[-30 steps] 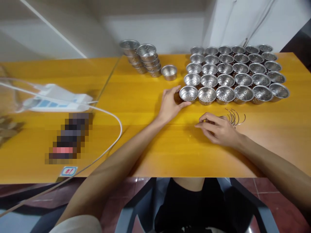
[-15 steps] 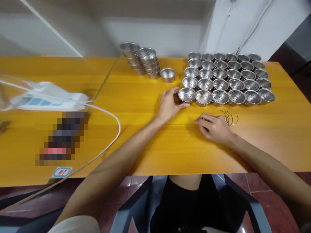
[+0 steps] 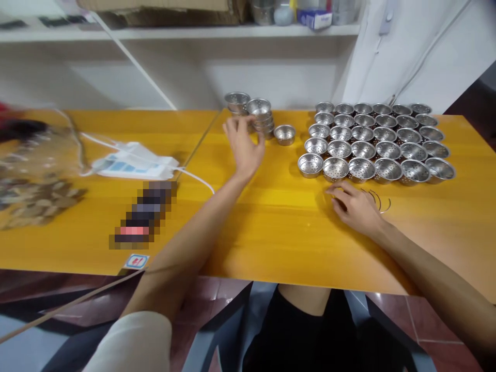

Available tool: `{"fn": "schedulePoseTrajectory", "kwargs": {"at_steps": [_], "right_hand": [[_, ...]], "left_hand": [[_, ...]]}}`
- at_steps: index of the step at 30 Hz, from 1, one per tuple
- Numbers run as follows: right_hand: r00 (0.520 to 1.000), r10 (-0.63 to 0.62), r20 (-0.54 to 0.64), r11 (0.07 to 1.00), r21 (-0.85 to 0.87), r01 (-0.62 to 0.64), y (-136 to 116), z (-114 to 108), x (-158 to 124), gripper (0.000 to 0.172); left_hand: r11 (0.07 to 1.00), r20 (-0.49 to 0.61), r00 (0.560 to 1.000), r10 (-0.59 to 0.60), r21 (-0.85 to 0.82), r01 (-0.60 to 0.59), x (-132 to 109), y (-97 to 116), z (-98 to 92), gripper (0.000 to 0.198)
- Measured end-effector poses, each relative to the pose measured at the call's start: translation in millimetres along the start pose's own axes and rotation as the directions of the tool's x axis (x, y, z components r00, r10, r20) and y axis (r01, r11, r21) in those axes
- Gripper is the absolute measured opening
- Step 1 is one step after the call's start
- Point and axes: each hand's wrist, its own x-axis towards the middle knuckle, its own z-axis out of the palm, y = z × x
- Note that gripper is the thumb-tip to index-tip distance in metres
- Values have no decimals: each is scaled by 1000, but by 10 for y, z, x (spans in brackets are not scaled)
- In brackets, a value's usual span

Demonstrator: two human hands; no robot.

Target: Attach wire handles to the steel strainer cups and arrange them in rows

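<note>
My left hand [image 3: 244, 144] is raised in front of two stacks of perforated metal cups, its thumb and fingers apart and nothing seen in it. Its fingers overlap the left stack [image 3: 237, 102] and the lower part of the right stack [image 3: 260, 108]; whether they touch the metal I cannot tell. A single cup [image 3: 284, 135] stands just right of the stacks. My right hand [image 3: 354, 206] rests on the table, fingers loosely bent and apart, beside several thin curved wires [image 3: 382, 204]. Beyond it, perforated cups [image 3: 362, 168] stand upright in close rows.
A white power strip [image 3: 139, 166] with cables lies on the left of the yellow table [image 3: 271, 243], near a blurred-out object [image 3: 145, 212]. Small brownish pieces [image 3: 42, 201] are heaped at far left. A shelf [image 3: 232, 33] with boxes runs above the table's back.
My left hand has left the front-left cup of the rows and moved left and back to the stacks. My right hand stays by the wires. The view has shifted left and up.
</note>
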Motion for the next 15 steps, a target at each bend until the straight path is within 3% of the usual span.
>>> {"fn": "schedulePoseTrajectory", "kwargs": {"at_steps": [2, 6, 11, 15], "right_hand": [[1000, 1, 4, 1000, -9, -1, -24, 9, -7, 36], [1000, 22, 5, 998, -60, -22, -44, -8, -8, 35], [997, 14, -75, 992, -123, -23, 94, -175, 13, 35], [987, -36, -155, 997, -76, 25, 253, -268, 28, 37]], "left_hand": [[996, -31, 999, 40, -82, -42, 362, -107, -55, 56], [990, 152, 986, 75, -131, -55, 868, -270, -20, 71], [1000, 155, 988, -16, -2, 17, 1062, -402, 101, 73], [998, 78, 996, 45, -46, -41, 1213, -355, 94, 53]]}}
